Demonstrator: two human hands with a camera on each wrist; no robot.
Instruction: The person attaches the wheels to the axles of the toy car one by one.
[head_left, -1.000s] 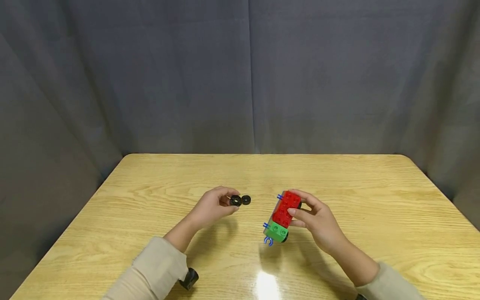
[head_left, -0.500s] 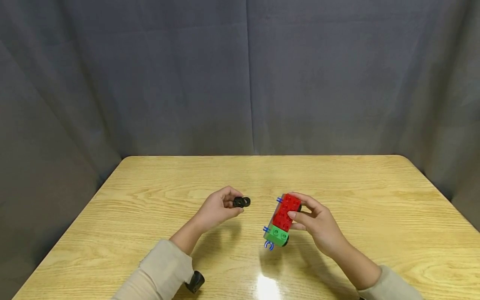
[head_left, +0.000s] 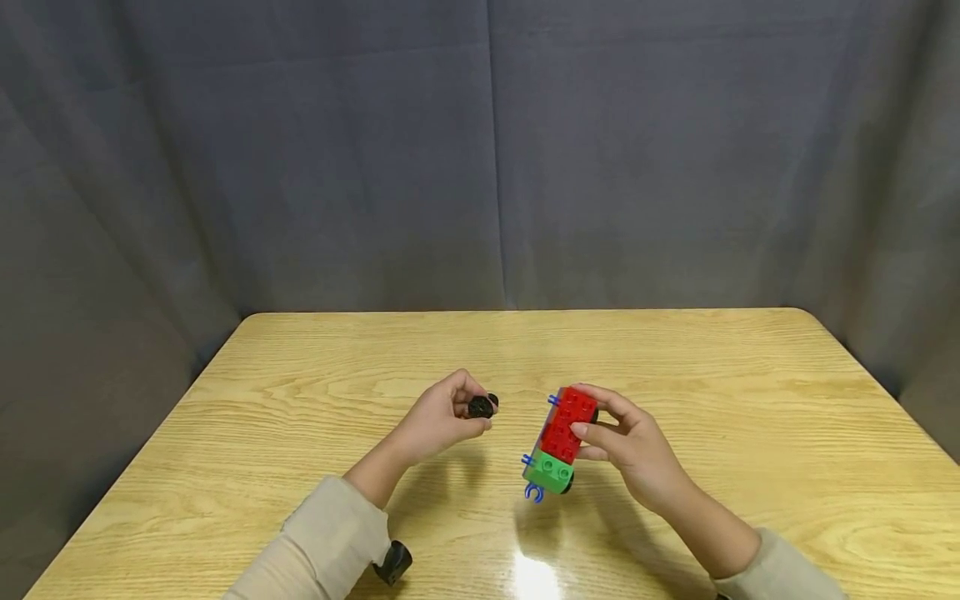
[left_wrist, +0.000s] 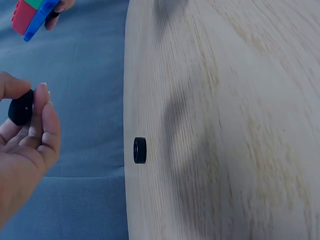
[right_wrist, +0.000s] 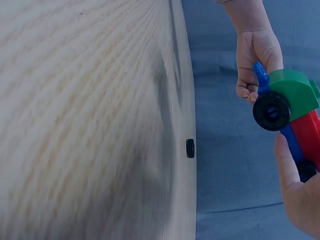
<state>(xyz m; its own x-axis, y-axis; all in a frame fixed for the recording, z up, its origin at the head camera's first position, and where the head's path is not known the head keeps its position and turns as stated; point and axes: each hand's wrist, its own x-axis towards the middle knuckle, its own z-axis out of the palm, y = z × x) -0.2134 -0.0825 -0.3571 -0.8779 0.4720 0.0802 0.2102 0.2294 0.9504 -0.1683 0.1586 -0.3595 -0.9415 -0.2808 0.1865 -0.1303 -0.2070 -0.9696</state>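
Observation:
My left hand (head_left: 438,423) pinches a small black toy wheel (head_left: 480,407) between thumb and fingers, raised above the table. The same wheel (left_wrist: 21,107) shows mostly edge-on in the left wrist view. In my right hand (head_left: 637,450) is a toy building-block car (head_left: 568,425) with red and green bricks over a blue base, tilted in the air. Two black wheels, one the front wheel (right_wrist: 271,111), are fitted along its side facing the right palm. Blue axle ends (head_left: 528,460) stick out bare on its other side, and a blue hook hangs at the green end.
A second loose black wheel (left_wrist: 140,150) lies on the wooden table (head_left: 712,358), largely behind the held wheel in the head view. A wrist camera (head_left: 393,562) sits below the left sleeve. Grey curtains (head_left: 375,167) stand behind the table.
My left hand has shifted slightly right and turned its wheel, which now partly covers the loose wheel in the head view. The car in my right hand has barely moved.

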